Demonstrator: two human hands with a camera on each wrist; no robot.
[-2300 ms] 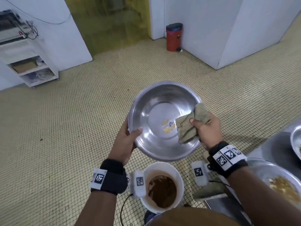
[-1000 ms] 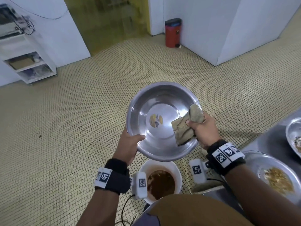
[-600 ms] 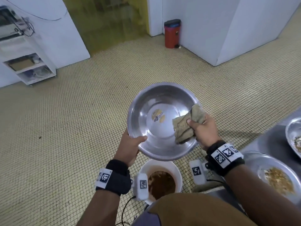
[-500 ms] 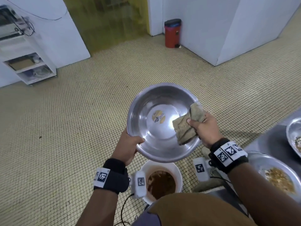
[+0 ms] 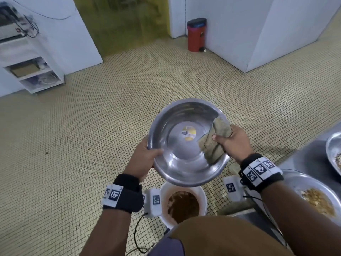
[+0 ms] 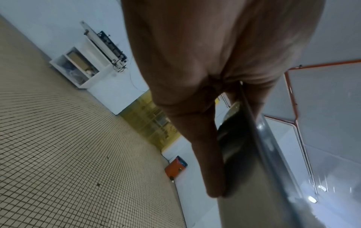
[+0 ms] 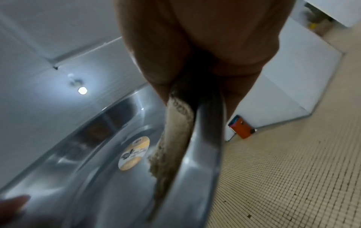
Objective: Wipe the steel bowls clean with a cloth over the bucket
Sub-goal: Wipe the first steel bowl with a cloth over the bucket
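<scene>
I hold a wide steel bowl (image 5: pixel 181 154) tilted toward me, above a white bucket (image 5: pixel 202 195) of brown slop. My left hand (image 5: pixel 143 159) grips the bowl's left rim, thumb inside and fingers under the outside (image 6: pixel 207 154). My right hand (image 5: pixel 234 141) pinches a folded tan cloth (image 5: pixel 212 145) against the bowl's right inner wall, the rim between thumb and fingers. A yellow sticker (image 5: pixel 188 133) shows on the bowl's bottom. In the right wrist view the cloth (image 7: pixel 175 138) lies along the steel wall (image 7: pixel 87 177) beside the sticker (image 7: pixel 134 154).
A steel counter (image 5: pixel 310 159) stands at the right with a bowl of food scraps (image 5: pixel 317 198) and another bowl (image 5: pixel 334 152) at the edge. A red pedal bin (image 5: pixel 196 35) stands by the far wall, a white shelf unit (image 5: pixel 33 71) at far left. Tiled floor spreads ahead.
The bowl has turned a little in my hands, shown by the sticker shifting. The cloth has slid slightly along the right inner wall. Both grips stay the same.
</scene>
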